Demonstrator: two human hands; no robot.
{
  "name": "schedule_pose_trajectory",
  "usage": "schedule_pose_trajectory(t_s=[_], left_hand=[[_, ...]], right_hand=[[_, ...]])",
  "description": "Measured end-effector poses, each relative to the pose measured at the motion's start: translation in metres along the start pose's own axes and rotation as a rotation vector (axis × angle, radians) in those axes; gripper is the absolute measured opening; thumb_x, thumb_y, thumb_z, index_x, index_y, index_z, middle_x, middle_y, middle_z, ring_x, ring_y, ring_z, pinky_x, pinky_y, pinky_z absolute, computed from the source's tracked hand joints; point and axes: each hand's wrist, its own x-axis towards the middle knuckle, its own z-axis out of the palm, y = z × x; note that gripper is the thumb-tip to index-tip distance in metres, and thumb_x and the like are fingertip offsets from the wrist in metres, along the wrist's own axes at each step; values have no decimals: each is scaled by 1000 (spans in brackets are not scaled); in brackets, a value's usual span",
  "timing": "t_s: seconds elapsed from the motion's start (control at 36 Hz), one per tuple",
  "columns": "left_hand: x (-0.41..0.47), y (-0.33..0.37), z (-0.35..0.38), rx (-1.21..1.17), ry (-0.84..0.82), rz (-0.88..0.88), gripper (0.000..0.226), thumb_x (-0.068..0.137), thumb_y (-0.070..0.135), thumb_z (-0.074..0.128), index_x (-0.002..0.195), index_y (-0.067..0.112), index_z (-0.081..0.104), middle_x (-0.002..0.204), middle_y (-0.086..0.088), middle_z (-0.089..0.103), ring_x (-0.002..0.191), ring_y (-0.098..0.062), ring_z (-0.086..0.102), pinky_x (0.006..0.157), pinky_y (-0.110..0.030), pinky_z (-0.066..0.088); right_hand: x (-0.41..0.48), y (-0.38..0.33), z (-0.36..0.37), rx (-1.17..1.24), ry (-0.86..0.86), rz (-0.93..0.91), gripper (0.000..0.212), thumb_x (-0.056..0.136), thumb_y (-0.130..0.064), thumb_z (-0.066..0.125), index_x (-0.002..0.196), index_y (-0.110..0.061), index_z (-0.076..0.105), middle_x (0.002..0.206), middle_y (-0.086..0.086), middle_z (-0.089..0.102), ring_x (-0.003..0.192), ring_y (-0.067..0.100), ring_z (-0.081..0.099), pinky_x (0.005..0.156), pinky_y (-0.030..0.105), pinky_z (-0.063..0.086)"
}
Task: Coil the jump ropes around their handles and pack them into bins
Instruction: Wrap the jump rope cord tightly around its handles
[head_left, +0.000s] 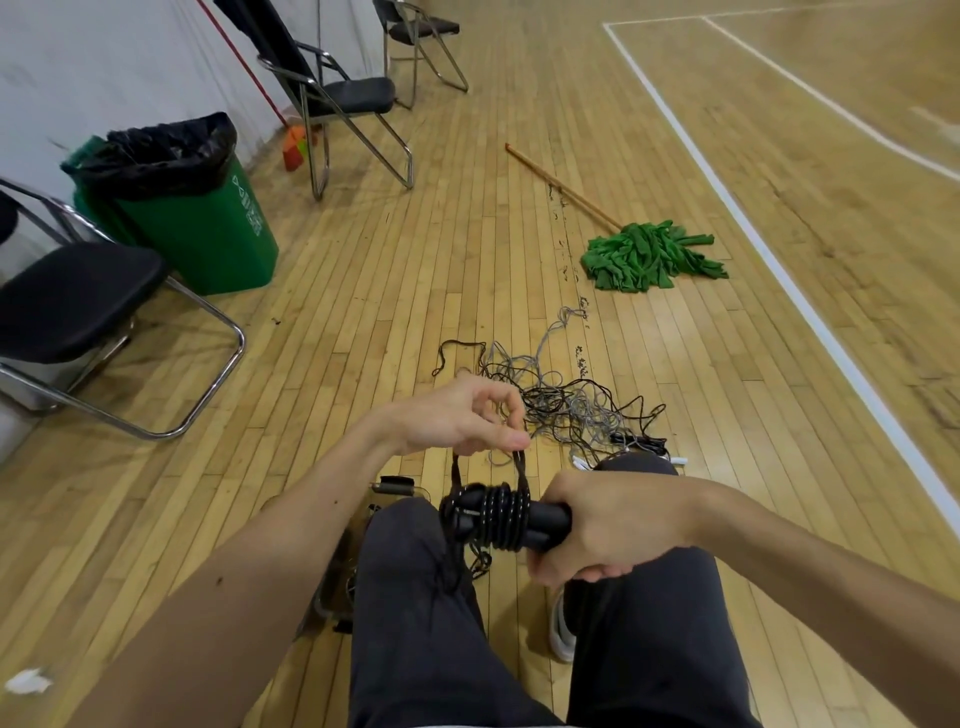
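Note:
My right hand (613, 525) grips the black jump rope handles (545, 519), held level above my knees. Several turns of black rope (498, 514) are wound around the handles near their left end. My left hand (457, 415) sits just above the coil and pinches a loop of that rope between thumb and fingers. Loose rope strands hang down from the coil over my left thigh. A tangled pile of black and grey jump ropes (566, 400) lies on the wooden floor just beyond my hands, with a white handle (678, 460) partly hidden by my right knee.
A clear bin (337, 566) stands on the floor left of my left leg, mostly hidden. A green trash can (208, 228) and folding chairs (78, 312) stand at the left. A green mop (649, 254) lies ahead on the right.

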Motion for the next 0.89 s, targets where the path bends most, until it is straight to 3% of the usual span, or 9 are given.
schedule_pose_trajectory(t_s=[0.11,0.19,0.25,0.31,0.39,0.47,0.58,0.69,0.89], left_hand=[[2,-9,8,-101,27,-21,18,87,27,66,82,13,56,65,9,60,56,-7,56,53,-16,45],[0,-11,13,-67,27,-44,11,100,12,56,90,8,59,85,-2,60,71,-16,58,60,-15,49],[-3,-10,17,-19,78,-77,20,102,1,45,86,10,54,77,-4,51,63,-9,48,59,-9,43],[-4,-12,24,-65,67,-86,30,103,4,41,75,14,48,61,2,43,49,-5,37,50,-16,35],[-1,-22,35,-210,58,-49,32,105,31,43,78,15,46,59,2,38,51,-11,31,53,-26,28],[2,-22,48,-240,100,-52,45,99,54,42,72,18,48,61,2,42,54,-14,36,56,-26,35],[8,-19,59,-271,210,-34,52,104,51,38,64,19,47,59,0,45,54,-16,44,61,-32,43],[10,-18,64,-291,270,-11,53,105,49,39,63,18,49,55,1,43,52,-15,41,57,-28,43],[8,-23,71,-140,262,-29,36,103,37,52,82,9,62,53,4,48,48,-9,45,50,-21,43]], right_hand=[[-3,0,-8,141,79,-85,6,88,0,65,83,3,65,60,15,51,48,22,42,49,21,39],[-1,3,-11,205,146,-97,5,87,2,65,89,6,66,64,16,53,52,24,44,49,24,38],[2,7,-13,261,202,-91,9,87,2,64,93,8,64,61,11,54,53,23,44,50,27,37],[5,12,-15,324,289,-80,12,87,4,63,97,10,59,58,7,54,50,22,43,50,29,36],[10,23,-19,471,440,-50,18,86,7,63,101,1,53,60,9,54,47,20,42,49,32,36],[17,33,-21,545,550,-8,25,85,7,64,106,0,51,61,11,56,48,21,43,48,33,35],[24,41,-23,582,635,9,26,83,7,66,104,0,52,62,10,60,48,21,45,46,32,35],[27,52,-31,534,786,42,31,77,3,73,104,0,57,55,2,60,44,16,50,44,29,39],[26,74,-39,459,907,133,25,76,-7,81,93,-5,62,51,-3,61,43,14,53,46,27,40]])
